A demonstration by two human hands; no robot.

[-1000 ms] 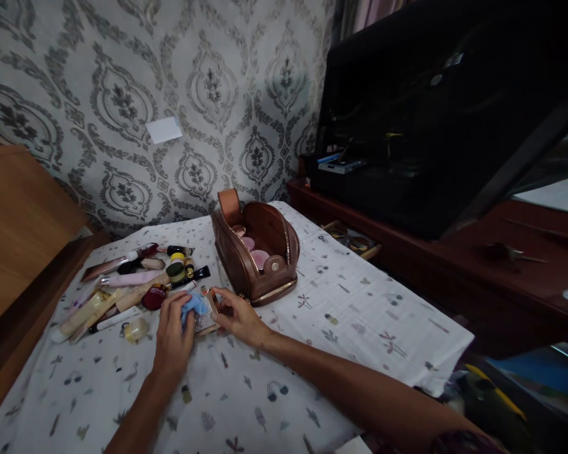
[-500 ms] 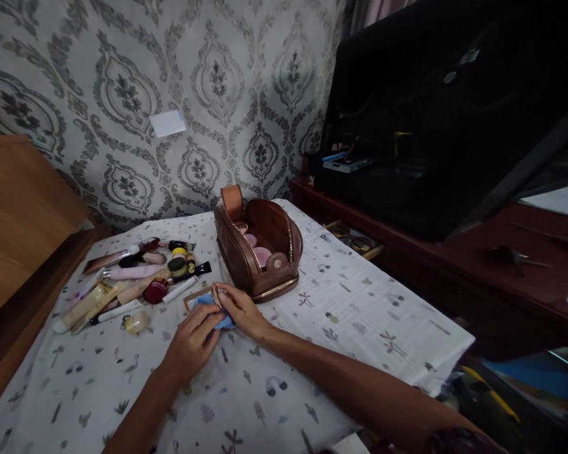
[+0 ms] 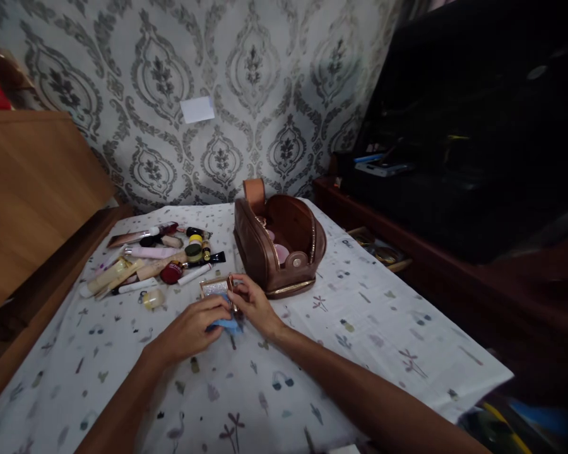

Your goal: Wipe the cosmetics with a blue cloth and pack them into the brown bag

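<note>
My right hand grips a small gold-edged compact with a glittery face; it looks opened, one part raised. My left hand is closed on a light blue cloth, pressed against the compact. Fingers hide much of both. Just behind my right hand a brown cosmetic bag stands unzipped, with pink round items inside. Left of the compact lie a white pen-shaped tube, a dark red round case and a small cream-coloured jar.
Several more tubes and jars, among them a pale pink tube, are heaped on the patterned white tablecloth. A wooden cabinet borders the left side. At right stand a large black screen and a partly open drawer.
The compact's glittery face now shows more, with the blue cloth lower on it. My head view has shifted left, so everything sits further right.
</note>
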